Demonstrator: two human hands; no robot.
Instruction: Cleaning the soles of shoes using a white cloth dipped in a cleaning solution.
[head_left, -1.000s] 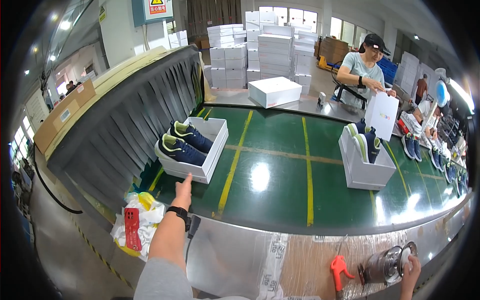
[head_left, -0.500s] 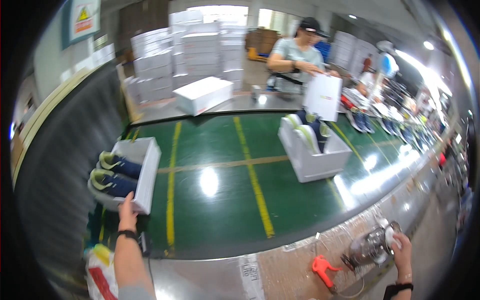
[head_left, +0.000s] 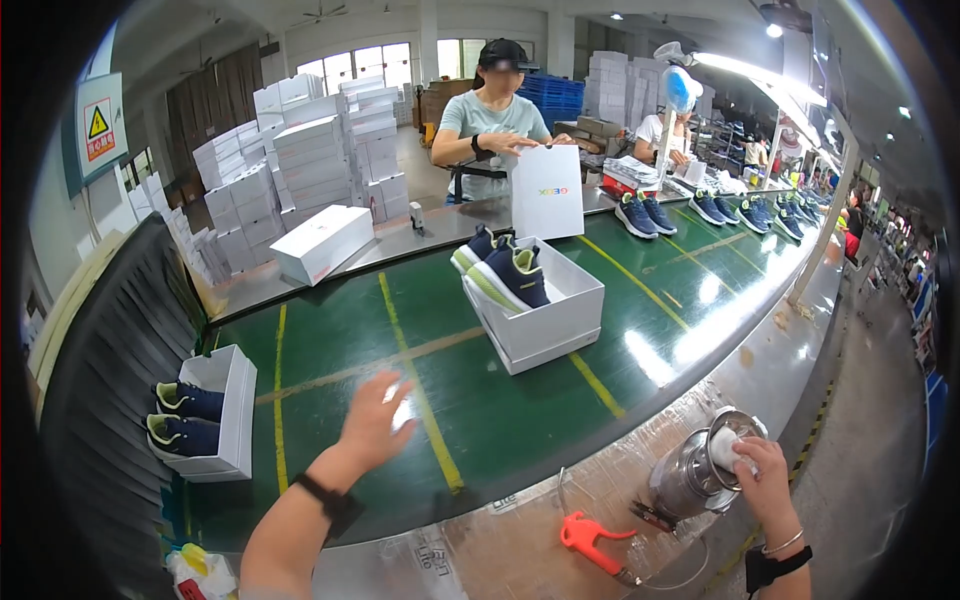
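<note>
My left hand (head_left: 375, 420) hovers open above the green conveyor belt (head_left: 330, 340), fingers spread, a black watch on the wrist. It hangs between a white shoe box (head_left: 222, 415) holding a pair of navy sneakers at the left and another white box (head_left: 545, 325) with navy and lime sneakers in the middle. My right hand (head_left: 765, 475) rests on a white cloth pressed into the top of a shiny metal canister (head_left: 695, 475) on the near ledge.
An orange air blow gun (head_left: 590, 535) lies on the ledge beside the canister. Across the belt a person holds a white paper bag (head_left: 547, 192). A closed white box (head_left: 322, 243) and stacks of white boxes (head_left: 300, 150) stand behind. Loose sneakers (head_left: 645, 212) line the far right.
My left hand has let go of the left shoe box and moved right over the belt. The view has swung right, so the boxes sit further left. My right hand stays on the canister.
</note>
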